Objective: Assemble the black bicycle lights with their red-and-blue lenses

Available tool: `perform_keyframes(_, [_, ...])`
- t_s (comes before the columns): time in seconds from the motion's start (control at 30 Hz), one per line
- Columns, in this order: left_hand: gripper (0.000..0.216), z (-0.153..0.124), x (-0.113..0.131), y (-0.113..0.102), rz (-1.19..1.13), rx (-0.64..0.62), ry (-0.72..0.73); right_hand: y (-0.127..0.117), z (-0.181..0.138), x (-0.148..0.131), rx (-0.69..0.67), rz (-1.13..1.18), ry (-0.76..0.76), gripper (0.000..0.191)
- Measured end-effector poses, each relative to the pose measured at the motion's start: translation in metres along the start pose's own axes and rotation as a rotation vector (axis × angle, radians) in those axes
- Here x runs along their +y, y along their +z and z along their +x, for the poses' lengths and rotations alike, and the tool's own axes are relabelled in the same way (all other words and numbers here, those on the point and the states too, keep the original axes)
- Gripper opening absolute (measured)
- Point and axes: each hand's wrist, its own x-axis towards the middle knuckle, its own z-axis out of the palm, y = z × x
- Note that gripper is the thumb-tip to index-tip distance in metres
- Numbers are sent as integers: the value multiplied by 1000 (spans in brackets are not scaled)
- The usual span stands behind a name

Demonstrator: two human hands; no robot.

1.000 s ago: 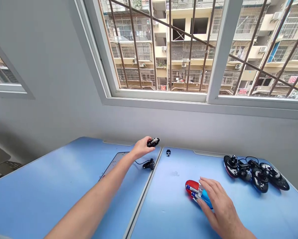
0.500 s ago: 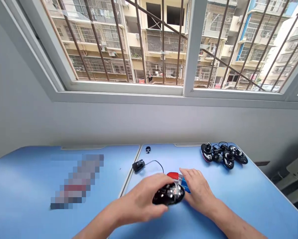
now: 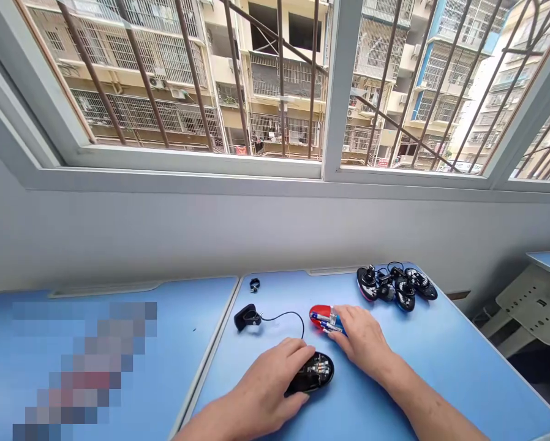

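Observation:
My left hand point(image 3: 275, 383) is wrapped round a glossy black oval device point(image 3: 320, 370) with a clear window on its top, low over the blue table. A thin black cable point(image 3: 288, 313) runs from near it to a small black clip-like piece point(image 3: 246, 318) at the upper left. To the right, the thumb and fingers of my right hand point(image 3: 360, 334) close around a red-and-blue case point(image 3: 320, 310). Blue and clear pen-like sticks point(image 3: 330, 323) lie in its red end. The hand covers its other end.
Several black oval devices with cables point(image 3: 397, 286) lie bunched at the back right. A small black ring-shaped clamp point(image 3: 255, 285) is near the back edge. A seam point(image 3: 210, 349) divides the table. A blurred item point(image 3: 89, 380) lies left; wall and barred window stand behind.
My left hand has moved down with the black device, and the small clip piece has turned. Blue sticks now show in the red end beside my right hand. The view has shifted right.

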Motion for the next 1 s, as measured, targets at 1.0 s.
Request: perform_keyframes(1.0, [77, -12, -33, 0, 97, 163, 157, -3, -22, -32, -147, 270, -313, 50])
